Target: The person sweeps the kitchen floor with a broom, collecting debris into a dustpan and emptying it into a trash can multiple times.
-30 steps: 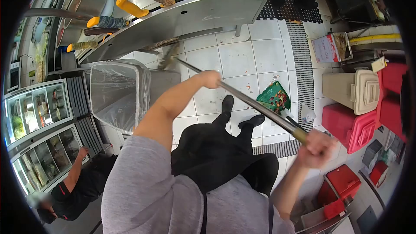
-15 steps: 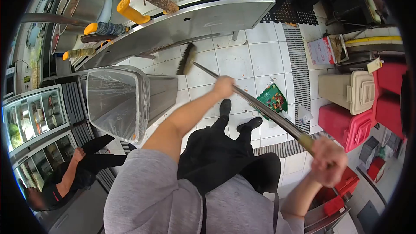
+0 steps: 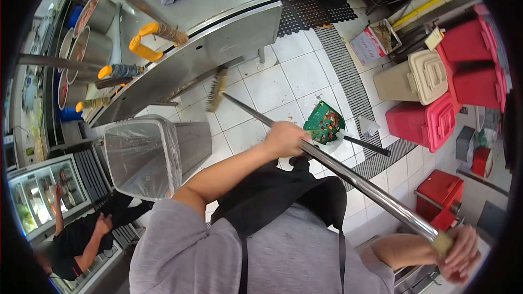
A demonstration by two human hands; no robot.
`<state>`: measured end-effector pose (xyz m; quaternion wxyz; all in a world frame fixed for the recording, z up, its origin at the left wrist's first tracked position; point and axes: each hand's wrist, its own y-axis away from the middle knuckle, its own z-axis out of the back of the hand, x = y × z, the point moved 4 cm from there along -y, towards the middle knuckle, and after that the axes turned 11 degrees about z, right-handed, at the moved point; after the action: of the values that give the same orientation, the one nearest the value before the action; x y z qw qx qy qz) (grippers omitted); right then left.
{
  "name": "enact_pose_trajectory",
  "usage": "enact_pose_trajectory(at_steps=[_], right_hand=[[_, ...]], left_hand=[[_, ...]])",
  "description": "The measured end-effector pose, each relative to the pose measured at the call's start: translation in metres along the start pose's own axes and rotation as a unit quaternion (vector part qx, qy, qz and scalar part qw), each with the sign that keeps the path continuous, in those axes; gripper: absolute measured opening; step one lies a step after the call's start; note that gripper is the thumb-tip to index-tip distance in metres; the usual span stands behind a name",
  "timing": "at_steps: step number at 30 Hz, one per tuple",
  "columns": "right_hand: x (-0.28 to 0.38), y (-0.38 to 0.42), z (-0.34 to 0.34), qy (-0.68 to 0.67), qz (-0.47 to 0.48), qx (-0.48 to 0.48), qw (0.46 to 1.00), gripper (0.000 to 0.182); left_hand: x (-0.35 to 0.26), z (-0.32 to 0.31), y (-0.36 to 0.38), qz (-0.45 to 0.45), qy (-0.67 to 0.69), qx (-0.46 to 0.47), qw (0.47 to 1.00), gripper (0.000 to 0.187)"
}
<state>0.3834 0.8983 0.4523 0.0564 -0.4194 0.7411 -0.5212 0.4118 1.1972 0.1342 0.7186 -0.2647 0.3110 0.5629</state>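
Note:
A long metal broom handle [image 3: 362, 186] runs diagonally across the view, held by both hands. Midway along it, my left hand [image 3: 286, 139] is closed around the shaft. My right hand [image 3: 460, 253] grips the far end at the lower right, by a tan band. At the other end, the bristled broom head [image 3: 218, 90] rests on white floor tiles beside a steel counter. Beyond my left hand lies a green dustpan [image 3: 326, 122] holding colourful food scraps, with a black handle [image 3: 370, 145]. Small scraps are scattered on nearby tiles.
A lined grey bin [image 3: 195, 139] stands at my left, below the steel counter [image 3: 239, 38]. Orange-ended knife handles [image 3: 144, 49] line the counter edge. Beige [image 3: 411, 79] and red lidded bins [image 3: 422, 120] stand right. Another person [image 3: 81, 239] is at lower left.
The broom head has shifted left and lower in view, and my right hand has swung outward to the right. The dustpan's black handle now shows. The whole view has turned somewhat.

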Motion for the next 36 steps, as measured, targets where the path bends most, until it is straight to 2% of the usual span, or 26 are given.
enact_pose_trajectory(at_steps=[1, 2, 3, 4, 5, 6, 8, 9, 11, 12, 14, 17, 20, 22, 23, 25, 26, 27, 28, 29, 30, 31, 32, 33, 35, 36], right_hand=[[-0.009, 0.016, 0.006, -0.037, -0.002, -0.064, 0.997, 0.014], [-0.028, 0.028, 0.007, -0.026, 0.034, -0.098, 0.994, 0.023], [-0.046, 0.041, 0.018, 0.069, -0.002, 0.012, 0.998, 0.019], [-0.078, 0.053, 0.013, 0.042, -0.003, -0.008, 0.999, 0.019], [-0.095, 0.069, 0.015, 0.034, -0.074, -0.046, 0.996, 0.020], [-0.113, 0.069, 0.002, 0.103, -0.081, 0.007, 0.991, 0.020], [-0.104, 0.068, 0.001, 0.132, -0.060, 0.025, 0.989, 0.020], [-0.099, 0.066, -0.002, 0.155, -0.049, 0.050, 0.985, 0.020], [-0.076, 0.063, 0.003, 0.175, -0.038, 0.017, 0.984, 0.020], [-0.063, 0.061, 0.005, 0.195, -0.044, -0.001, 0.980, 0.020], [-0.036, 0.057, 0.007, 0.221, -0.049, -0.015, 0.974, 0.019], [0.013, 0.054, 0.011, 0.231, -0.030, -0.046, 0.971, 0.022], [0.046, 0.045, 0.005, 0.197, -0.023, -0.027, 0.980, 0.026], [0.043, 0.035, -0.015, 0.064, 0.047, 0.043, 0.996, 0.016], [0.044, 0.042, -0.005, 0.068, 0.046, 0.038, 0.996, 0.016], [0.035, 0.075, 0.033, 0.213, -0.027, -0.007, 0.977, 0.030], [-0.005, 0.087, 0.038, 0.249, -0.069, -0.064, 0.964, 0.029], [-0.023, 0.128, 0.059, 0.167, -0.178, -0.137, 0.960, 0.027], [-0.072, 0.131, 0.052, 0.292, -0.212, -0.117, 0.925, 0.024], [-0.107, 0.157, 0.048, 0.288, -0.250, -0.099, 0.919, 0.023], [-0.127, 0.160, 0.033, 0.249, -0.233, -0.068, 0.938, 0.023], [-0.140, 0.161, 0.025, 0.209, -0.216, -0.038, 0.953, 0.023], [-0.137, 0.158, 0.032, 0.213, -0.199, -0.049, 0.955, 0.024], [-0.129, 0.154, 0.039, 0.219, -0.183, -0.064, 0.956, 0.025], [-0.109, 0.141, 0.053, 0.265, -0.194, -0.072, 0.942, 0.029], [-0.095, 0.136, 0.057, 0.290, -0.197, -0.074, 0.934, 0.030]], left_hand=[[0.011, 0.012, 0.002, 0.007, -0.013, -0.039, 0.999, 0.018], [0.027, 0.019, 0.001, 0.037, -0.027, -0.060, 0.997, 0.019], [0.049, 0.024, -0.004, 0.064, -0.042, -0.081, 0.994, 0.019], [0.080, 0.023, -0.012, 0.104, -0.066, -0.058, 0.991, 0.012], [0.104, 0.020, -0.020, 0.145, -0.089, -0.034, 0.985, 0.007], [0.109, 0.018, -0.030, 0.137, -0.095, -0.025, 0.986, 0.007], [0.112, 0.011, -0.050, 0.163, -0.125, 0.044, 0.978, 0.016], [0.109, 0.004, -0.057, 0.159, -0.126, 0.051, 0.978, 0.016], [0.080, -0.016, -0.074, 0.073, -0.089, 0.046, 0.992, 0.023], [0.070, -0.026, -0.076, 0.070, -0.089, 0.054, 0.992, 0.023], [0.043, -0.042, -0.080, -0.002, -0.014, 0.053, 0.998, 0.030], [0.004, -0.056, -0.067, 0.014, -0.045, 0.123, 0.991, 0.029], [-0.031, -0.065, -0.041, -0.025, -0.052, 0.194, 0.979, 0.028], [-0.039, -0.062, -0.025, -0.003, -0.028, 0.227, 0.974, 0.023], [-0.037, -0.061, -0.022, 0.005, -0.016, 0.234, 0.972, 0.020], [0.002, -0.071, -0.022, 0.016, -0.010, 0.227, 0.974, 0.012], [0.037, -0.076, -0.025, 0.056, -0.034, 0.219, 0.974, 0.011], [0.079, -0.081, -0.027, 0.098, -0.058, 0.210, 0.971, 0.011], [0.128, -0.087, -0.027, 0.148, -0.130, 0.217, 0.956, 0.011], [0.168, -0.094, -0.028, 0.195, -0.201, 0.223, 0.934, 0.012], [0.185, -0.101, -0.030, 0.196, -0.198, 0.224, 0.934, 0.012], [0.188, -0.101, -0.034, 0.178, -0.206, 0.187, 0.944, 0.012], [0.192, -0.101, -0.034, 0.162, -0.214, 0.154, 0.951, 0.011], [0.195, -0.109, -0.033, 0.166, -0.213, 0.163, 0.949, 0.011], [0.155, -0.125, -0.058, 0.168, -0.162, 0.176, 0.956, 0.012], [0.142, -0.138, -0.066, 0.129, -0.143, 0.181, 0.964, 0.009]])
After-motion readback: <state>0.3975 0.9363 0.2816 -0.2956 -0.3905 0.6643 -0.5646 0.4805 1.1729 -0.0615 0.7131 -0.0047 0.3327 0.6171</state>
